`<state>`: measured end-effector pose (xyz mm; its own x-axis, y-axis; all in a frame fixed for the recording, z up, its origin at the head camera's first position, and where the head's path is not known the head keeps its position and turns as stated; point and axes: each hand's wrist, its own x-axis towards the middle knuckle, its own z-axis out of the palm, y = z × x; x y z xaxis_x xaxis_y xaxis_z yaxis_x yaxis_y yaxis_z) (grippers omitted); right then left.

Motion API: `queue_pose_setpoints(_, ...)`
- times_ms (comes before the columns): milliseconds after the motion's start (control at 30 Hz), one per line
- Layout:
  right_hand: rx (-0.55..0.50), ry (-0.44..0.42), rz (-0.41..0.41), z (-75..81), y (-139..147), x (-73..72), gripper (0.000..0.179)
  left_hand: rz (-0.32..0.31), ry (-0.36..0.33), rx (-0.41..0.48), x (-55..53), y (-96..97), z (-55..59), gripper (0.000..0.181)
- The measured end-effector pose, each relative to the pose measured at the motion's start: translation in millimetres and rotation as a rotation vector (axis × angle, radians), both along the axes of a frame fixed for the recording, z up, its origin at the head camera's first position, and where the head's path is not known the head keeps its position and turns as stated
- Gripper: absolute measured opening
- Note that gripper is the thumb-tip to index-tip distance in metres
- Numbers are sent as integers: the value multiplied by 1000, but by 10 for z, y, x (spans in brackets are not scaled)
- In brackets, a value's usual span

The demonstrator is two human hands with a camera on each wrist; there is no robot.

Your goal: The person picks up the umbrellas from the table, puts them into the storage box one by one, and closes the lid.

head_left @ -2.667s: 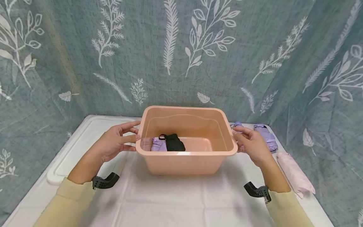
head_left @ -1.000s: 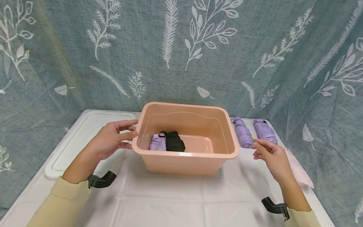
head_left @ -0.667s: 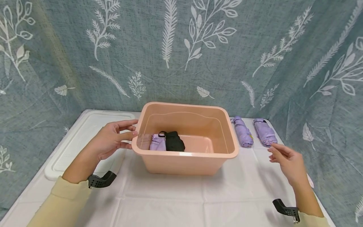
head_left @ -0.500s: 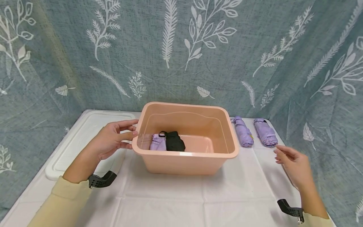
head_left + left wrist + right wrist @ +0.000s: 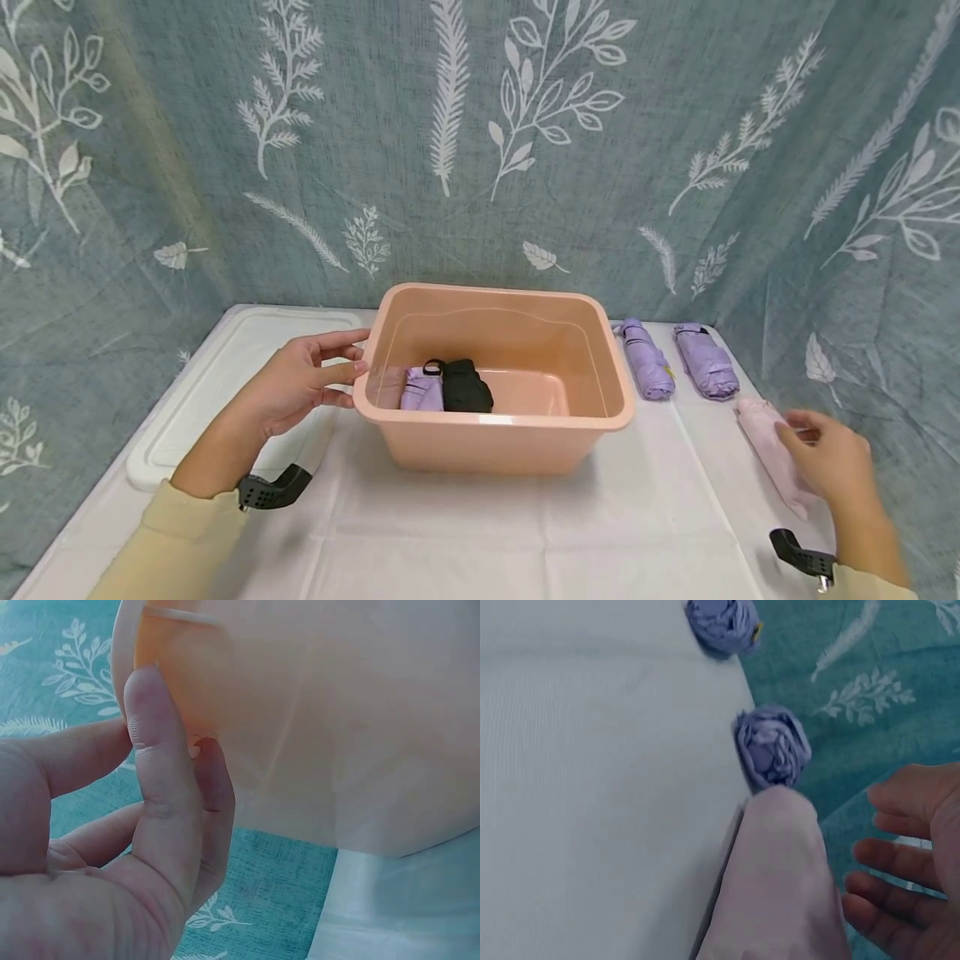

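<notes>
My left hand (image 5: 296, 383) holds the left rim of a peach plastic tub (image 5: 480, 446), with thumb and fingers at its edge. The same hand (image 5: 161, 795) is seen close up against the tub wall (image 5: 337, 735) in the left wrist view. At the right, my right hand (image 5: 832, 458) is beside a smooth, long pink fabric bundle (image 5: 772, 450). In the right wrist view its fingers (image 5: 889, 862) are spread and relaxed, a small gap from the pink bundle (image 5: 780, 885). Inside the tub lie a purple fabric bundle (image 5: 422, 392) and a black pouch-like bundle with a loop (image 5: 467, 387).
Two rolled purple fabric bundles, one with a yellow tag (image 5: 648, 362) and one behind the pink bundle (image 5: 707, 362), lie right of the tub. A white lid (image 5: 217, 400) lies at the left. A white cloth (image 5: 450, 533) covers the table; a patterned curtain (image 5: 480, 233) surrounds it.
My right hand has left the tub's right rim, passed the purple bundles and moved right and nearer to the pink bundle. My left hand stays at the left rim.
</notes>
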<state>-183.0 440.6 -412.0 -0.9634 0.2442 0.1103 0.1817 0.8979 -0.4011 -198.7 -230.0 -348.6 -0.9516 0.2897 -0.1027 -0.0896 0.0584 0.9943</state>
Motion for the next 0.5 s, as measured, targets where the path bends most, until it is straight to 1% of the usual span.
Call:
queue_pose_setpoints(100, 35, -30, 25, -40, 88, -11, 53, 4, -1, -2, 20, -2, -13, 69)
queue_pose_setpoints(200, 38, -64, 34, -82, 178, -26, 57, 9, -1, -5, 28, 2, -11, 69)
queue_pose_setpoints(267, 36, -120, 45, -108, 234, -34, 63, 9, -1, -8, 29, 4, -7, 68)
queue_pose_setpoints(367, 12, -241, 66, -135, 309, -62, 76, 7, -1, -5, 29, 3, -11, 68)
queue_pose_setpoints(433, -3, -293, 96, -144, 348, -89, 82, 3, 2, -1, 29, 2, -17, 68)
queue_pose_setpoints(500, -29, -322, 114, -141, 376, -118, 86, 2, 4, 1, 31, -2, -24, 69)
